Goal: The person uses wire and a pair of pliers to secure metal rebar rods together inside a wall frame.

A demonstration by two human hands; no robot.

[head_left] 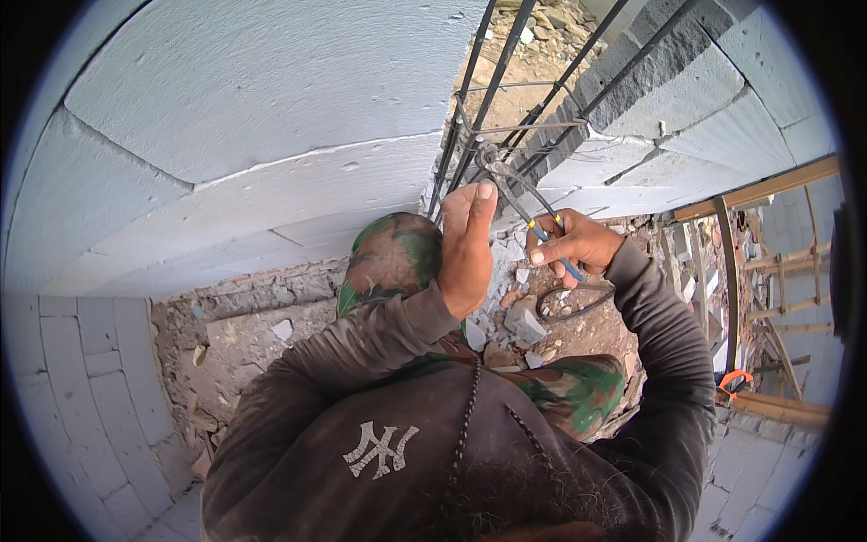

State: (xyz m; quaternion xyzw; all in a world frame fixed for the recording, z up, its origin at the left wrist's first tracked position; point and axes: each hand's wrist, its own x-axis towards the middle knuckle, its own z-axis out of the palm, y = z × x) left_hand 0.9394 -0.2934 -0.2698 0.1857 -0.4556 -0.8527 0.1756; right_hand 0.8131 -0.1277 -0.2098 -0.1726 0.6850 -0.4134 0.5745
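Note:
My right hand (578, 246) is closed around the blue handles of a pair of steel pincers (522, 200). The pincers slant up and left, and their jaws meet thin wire at a reinforcing bar cage (515, 104). Dark upright bars and thinner cross ties make up this cage. Just below the jaws, beside the bars, is my left hand (468, 244), with its visible fingers stretched upward; some fingers are hidden, and no held thing shows. A dark loop of wire (575, 312) hangs below my right hand; I cannot tell whether that hand holds it too.
Pale block walls (280, 81) flank the bar cage, with rough grey concrete (646, 68) at the right. Broken rubble (524, 323) covers the ground around my knees. Timber framing (777, 271) and an orange-handled tool (736, 381) are at the far right.

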